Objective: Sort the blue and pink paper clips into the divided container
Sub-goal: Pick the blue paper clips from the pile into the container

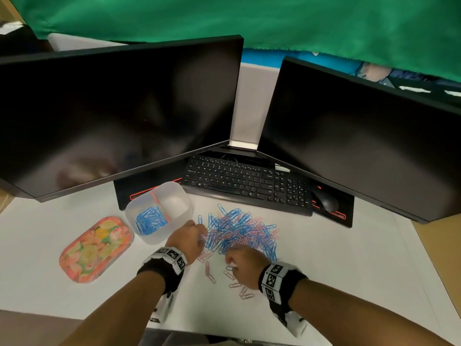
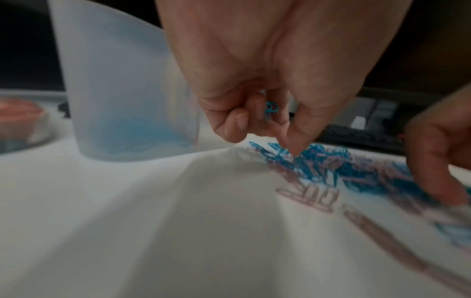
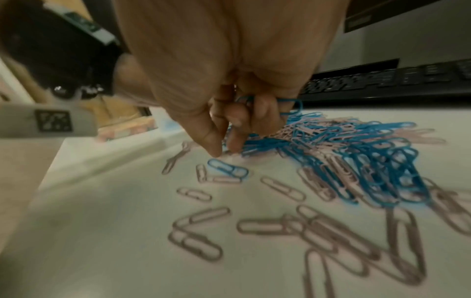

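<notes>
A mixed pile of blue and pink paper clips [image 1: 240, 229] lies on the white sheet in front of the keyboard. The translucent divided container [image 1: 183, 196] stands left of it, with blue clips [image 1: 149, 219] in its left compartment; the right one looks bare. My left hand [image 1: 200, 234] is at the pile's left edge, its curled fingers holding blue clips [image 2: 271, 107] while the thumb tip touches the pile [image 2: 318, 161]. My right hand [image 1: 232, 258] is at the pile's near edge, gripping blue clips [image 3: 289, 105], thumb and forefinger down beside a single blue clip [image 3: 226, 168].
Loose pink clips [image 1: 234, 283] lie scattered near my right hand. A floral lid [image 1: 96, 248] rests left of the container. Behind the pile are a black keyboard [image 1: 247, 183], a mouse [image 1: 326, 201] and two dark monitors [image 1: 119, 116].
</notes>
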